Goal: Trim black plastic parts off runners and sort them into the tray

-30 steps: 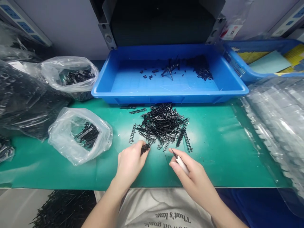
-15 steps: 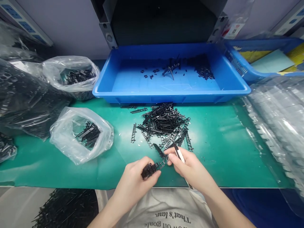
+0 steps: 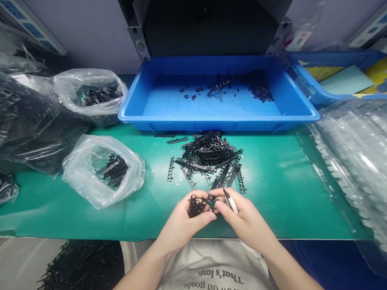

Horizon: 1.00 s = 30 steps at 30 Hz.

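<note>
A bunch of small black plastic strips [image 3: 196, 206] is held in my left hand [image 3: 185, 219], its fingers curled round them. My right hand [image 3: 242, 213] is closed too, with a white pen-like tool with a dark pointed tip [image 3: 231, 201] between its fingers. The thumb and fingertips of that hand also pinch a black piece [image 3: 211, 200] close to the left fingertips. Just beyond both hands lies a loose pile of black plastic strips [image 3: 211, 151], many with rows of rings.
Behind the pile stands a blue tray [image 3: 217, 119] with scattered black bits. Open plastic bags [image 3: 78, 181] of black parts sit at the left. Clear plastic trays [image 3: 359, 153] are stacked at the right. A tub [image 3: 128, 257] of black pieces is below the green table's edge [image 3: 151, 233].
My left hand has moved right and slightly up, close to the right hand. The black strips in it have turned, and the ringed strip no longer stretches between the hands.
</note>
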Motion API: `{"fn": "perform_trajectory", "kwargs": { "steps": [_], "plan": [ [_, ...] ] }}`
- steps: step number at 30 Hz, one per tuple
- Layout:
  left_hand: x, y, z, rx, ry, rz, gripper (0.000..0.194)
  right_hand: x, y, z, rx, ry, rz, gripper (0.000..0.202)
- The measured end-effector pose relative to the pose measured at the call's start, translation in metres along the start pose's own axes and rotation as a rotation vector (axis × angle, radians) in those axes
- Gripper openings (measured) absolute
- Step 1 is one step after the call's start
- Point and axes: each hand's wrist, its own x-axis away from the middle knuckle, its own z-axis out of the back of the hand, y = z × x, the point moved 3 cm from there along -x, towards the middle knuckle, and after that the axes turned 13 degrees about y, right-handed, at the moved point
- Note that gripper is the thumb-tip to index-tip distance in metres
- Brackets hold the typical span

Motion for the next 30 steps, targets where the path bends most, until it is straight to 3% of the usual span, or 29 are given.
{"fn": "perform_trajectory", "kwargs": {
  "steps": [3,7,13,18,30],
  "plan": [
    [-0.001,-0.002,-0.001,0.036,0.013,0.010,0.040,0.001,0.001,0.001,0.071,0.084,0.016,0.026],
    [-0.002,0.000,0.000,-0.045,0.054,-0.063,0.022,0.003,0.000,0.004,0.146,0.133,0.074,0.030],
    [0.000,0.001,0.007,-0.041,0.139,-0.113,0.022,0.015,-0.007,0.008,0.378,0.051,0.301,0.036],
    [0.002,0.002,0.007,-0.042,0.115,-0.109,0.022,0.022,-0.006,0.006,0.606,0.001,0.382,0.037],
    [0.006,0.017,0.003,-0.160,0.145,-0.191,0.013,0.021,-0.009,0.003,0.669,0.006,0.520,0.035]
  ]
}}
